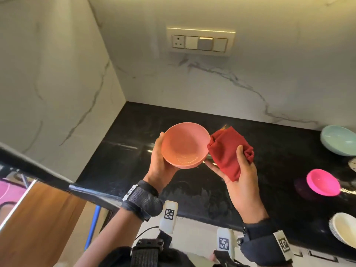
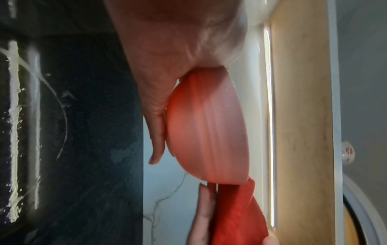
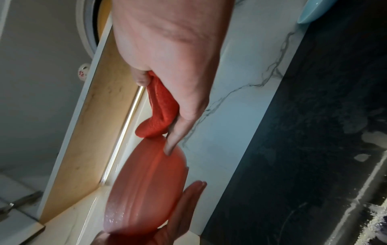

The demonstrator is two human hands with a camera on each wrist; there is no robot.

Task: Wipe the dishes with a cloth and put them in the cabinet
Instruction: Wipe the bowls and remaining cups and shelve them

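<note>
Left grip point(image 1: 160, 166): curling under the salmon bowl point(image 1: 185, 145), thumb on its rim, holding it above the desk point(image 1: 192, 189).
Right grip point(image 1: 240, 176): thumb pinching the folded red cloth point(image 1: 229, 151) against the fingers, cloth touching the salmon bowl's right rim.
Right of the salmon bowl: white bowl point(image 1: 344, 230), pink bowl point(image 1: 322, 182) and pale-blue bowl point(image 1: 339, 139) sitting on the desk.

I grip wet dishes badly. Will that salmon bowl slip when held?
Possibly: the salmon bowl shows a wet sheen inside, so it's likely slick. The left hand cups it one-handed, so probably light. It looks like plastic, likely sturdy.
</note>
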